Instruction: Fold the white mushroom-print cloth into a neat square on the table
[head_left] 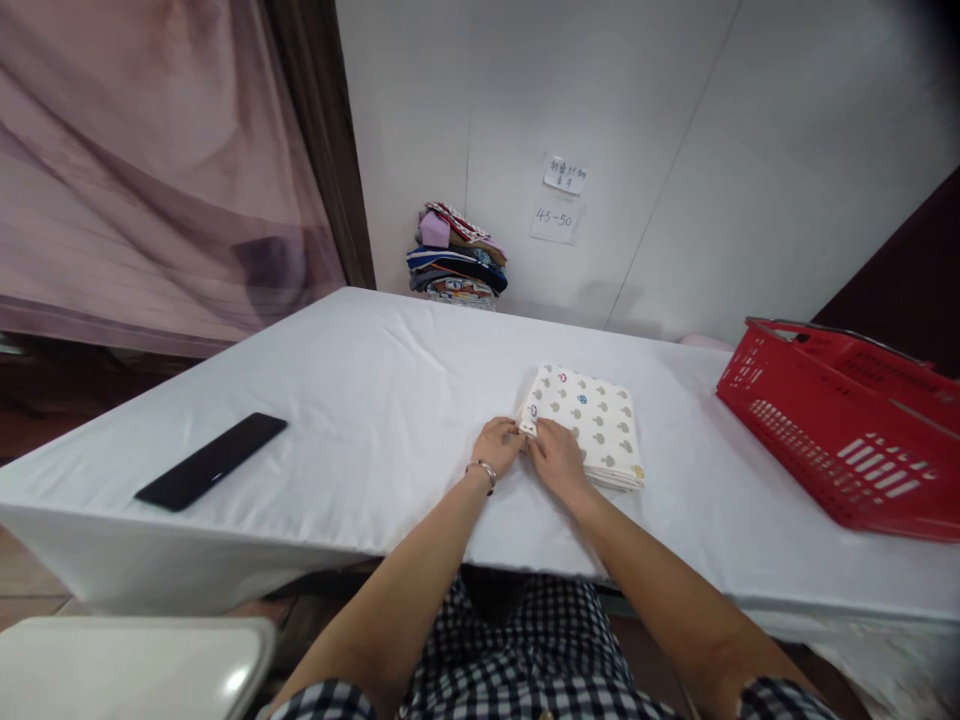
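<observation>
Folded cloth, near-left corner at two-handed grip

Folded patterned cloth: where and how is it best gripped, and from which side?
Probably by the right edge of the folded patterned cloth, approached from the right and pinched from above and below: it lies flat in stacked layers, and that edge is free, while the left hand and right hand are at its near left corner.

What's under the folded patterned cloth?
White tablecloth shows around the patterned cloth. What lies directly underneath is covered; the left hand and right hand also hide part of its near-left side.
</observation>
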